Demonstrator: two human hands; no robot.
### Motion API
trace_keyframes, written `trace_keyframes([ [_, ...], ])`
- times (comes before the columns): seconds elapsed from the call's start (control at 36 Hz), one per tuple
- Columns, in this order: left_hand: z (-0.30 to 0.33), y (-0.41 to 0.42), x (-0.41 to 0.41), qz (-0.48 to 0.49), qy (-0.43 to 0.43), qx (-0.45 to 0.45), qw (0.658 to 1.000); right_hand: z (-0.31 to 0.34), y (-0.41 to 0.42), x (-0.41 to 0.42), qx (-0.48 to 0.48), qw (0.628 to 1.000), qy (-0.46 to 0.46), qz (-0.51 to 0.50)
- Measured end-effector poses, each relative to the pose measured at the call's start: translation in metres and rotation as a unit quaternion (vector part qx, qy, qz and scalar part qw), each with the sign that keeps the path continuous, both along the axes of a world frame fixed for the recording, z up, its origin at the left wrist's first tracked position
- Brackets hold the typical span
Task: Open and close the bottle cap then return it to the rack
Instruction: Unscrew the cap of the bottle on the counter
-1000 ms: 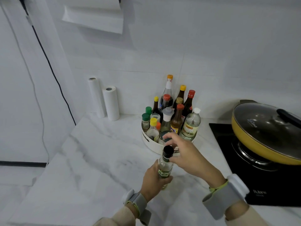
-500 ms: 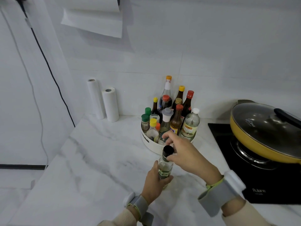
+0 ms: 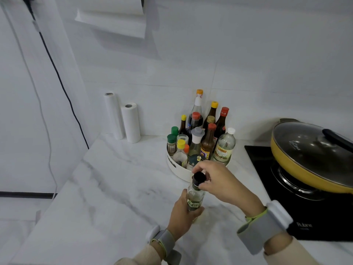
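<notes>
Clear, green-labelled bottle (image 3: 194, 197) upright, black cap (image 3: 199, 177) on.

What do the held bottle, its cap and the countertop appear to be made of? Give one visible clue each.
Held bottle: clear glass or hard plastic; you can see through it, and which one is unclear.
Cap: probably black plastic, matte and opaque.
Countertop: marble or a marble-look slab, white with grey veins and a soft sheen.

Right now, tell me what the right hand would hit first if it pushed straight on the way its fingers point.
The right hand points forward-left, so after the black cap in its grip, probably the white rack rim and front bottles; depth is unclear.
</notes>
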State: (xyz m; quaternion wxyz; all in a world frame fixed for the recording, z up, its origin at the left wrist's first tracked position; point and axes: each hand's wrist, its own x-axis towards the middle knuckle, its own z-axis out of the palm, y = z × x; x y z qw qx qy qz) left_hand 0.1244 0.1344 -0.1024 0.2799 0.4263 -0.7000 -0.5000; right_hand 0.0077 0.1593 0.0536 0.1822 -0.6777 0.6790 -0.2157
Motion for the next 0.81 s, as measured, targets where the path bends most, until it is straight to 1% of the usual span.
trace_keyframes([
  [0.11, -0.003, -0.001, 0.0, 0.003, 0.004, 0.0, 1.0, 0.009, 0.003, -0.009, 0.033, 0.999, -0.025, 0.014],
  [0.17, -0.004, -0.002, 0.0, 0.005, 0.006, 0.004, 1.0, 0.01, 0.003, -0.009, 0.031, 0.999, -0.026, -0.007],
  [0.25, -0.005, -0.005, -0.002, 0.004, 0.006, -0.001, 1.0, 0.004, -0.002, -0.003, 0.025, 0.998, 0.003, -0.063],
  [0.36, -0.005, -0.011, -0.004, 0.001, 0.007, 0.0, 1.0, -0.007, -0.01, 0.004, 0.006, 0.995, -0.011, -0.096],
  [0.42, -0.004, -0.013, -0.004, 0.0, 0.005, 0.0, 1.0, -0.008, -0.013, 0.003, -0.007, 0.997, 0.002, -0.078],
  [0.47, -0.003, -0.015, -0.005, 0.001, 0.0, -0.004, 1.0, -0.007, -0.015, -0.001, 0.004, 0.999, 0.009, -0.033],
  [0.53, -0.002, -0.015, -0.005, 0.001, -0.002, -0.007, 1.0, -0.005, -0.016, -0.007, 0.032, 0.999, -0.003, 0.02],
  [0.61, -0.002, -0.014, -0.004, 0.004, 0.001, -0.002, 1.0, 0.001, -0.016, -0.014, 0.059, 0.996, -0.039, 0.049],
  [0.69, -0.002, -0.013, -0.004, 0.01, 0.005, -0.001, 1.0, 0.006, -0.017, -0.014, 0.055, 0.997, -0.048, 0.02],
  [0.81, 0.0, -0.013, -0.004, 0.01, 0.008, -0.005, 1.0, 0.001, -0.021, -0.003, 0.024, 0.999, 0.008, -0.045],
])
